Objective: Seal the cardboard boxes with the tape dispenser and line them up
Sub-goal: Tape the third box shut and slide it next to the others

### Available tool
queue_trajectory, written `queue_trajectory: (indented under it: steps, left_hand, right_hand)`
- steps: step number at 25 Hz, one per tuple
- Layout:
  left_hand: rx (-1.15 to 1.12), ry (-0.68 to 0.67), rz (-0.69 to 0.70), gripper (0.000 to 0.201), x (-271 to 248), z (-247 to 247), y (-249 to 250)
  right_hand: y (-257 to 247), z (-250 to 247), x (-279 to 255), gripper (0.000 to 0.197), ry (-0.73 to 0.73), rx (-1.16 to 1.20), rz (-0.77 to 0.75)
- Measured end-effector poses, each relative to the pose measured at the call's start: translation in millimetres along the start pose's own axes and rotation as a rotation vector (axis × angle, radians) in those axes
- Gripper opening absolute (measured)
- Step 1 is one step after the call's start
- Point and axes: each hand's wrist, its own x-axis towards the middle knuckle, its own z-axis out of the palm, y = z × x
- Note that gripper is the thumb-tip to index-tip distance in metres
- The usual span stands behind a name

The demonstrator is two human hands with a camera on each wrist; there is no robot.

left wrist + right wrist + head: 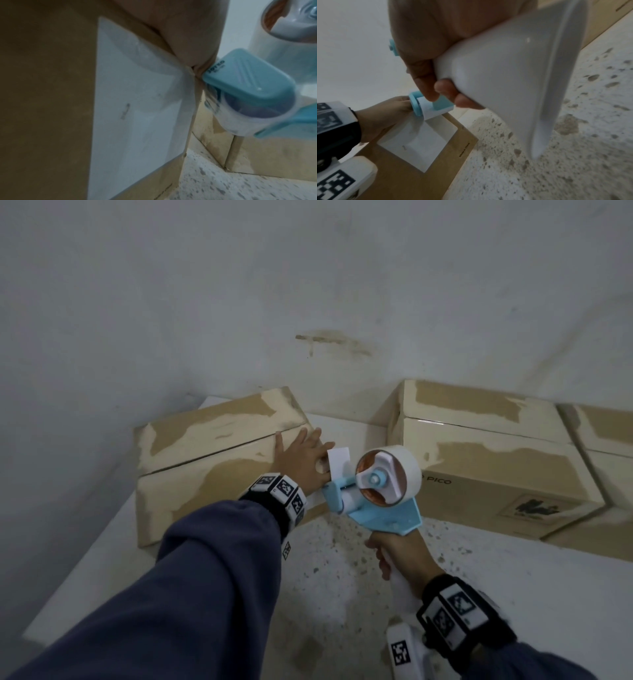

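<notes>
A closed cardboard box [212, 460] lies at the left of the table. My left hand [298, 462] rests flat on its right end with fingers spread and straight; the left wrist view shows the palm [188, 33] against the box edge above a white label [137, 94]. My right hand [400, 556] grips the white handle [505, 81] of the blue tape dispenser [383, 501]. Its front roller [248, 83] sits at the box's right end, beside my left hand. A white tape end [338, 463] sticks up there.
A second closed box [479, 460] printed "PICO" stands at the right against the wall, with a third box [609, 450] beside it. The speckled white table [335, 583] runs between the boxes. Its left edge [85, 559] is close to the left box.
</notes>
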Motion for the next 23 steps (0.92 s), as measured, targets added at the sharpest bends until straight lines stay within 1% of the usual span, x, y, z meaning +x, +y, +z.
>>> queue_trajectory:
  steps: [3, 6, 10, 14, 17, 20, 23]
  left_hand:
    - [-0.028, -0.006, -0.013, 0.059, 1, -2, 1]
    - [-0.033, 0.000, -0.025, 0.057, -1, -3, 2]
    - [-0.014, -0.037, -0.039, 0.056, -2, -10, 4]
    - [0.011, -0.116, -0.056, 0.061, -1, -24, 6]
    - [0.015, -0.105, -0.061, 0.062, -3, -21, 6]
    - [0.009, -0.083, -0.073, 0.061, -3, -17, 6]
    - [-0.023, -0.069, -0.078, 0.060, -1, -13, 6]
  right_hand:
    - [-1, 1, 1, 0.035, 0.000, 0.093, 0.067]
    - [-5, 0, -2, 0.031, -0.022, 0.117, 0.096]
    - [-8, -3, -4, 0.029, -0.025, 0.036, 0.087]
    - [-18, -7, -4, 0.019, 0.004, -0.135, -0.013]
    - [-29, -9, -2, 0.014, 0.002, -0.279, -0.057]
    - [-36, -10, 1, 0.017, 0.002, -0.282, -0.024]
    - [-34, -11, 2, 0.019, -0.050, -0.212, 0.015]
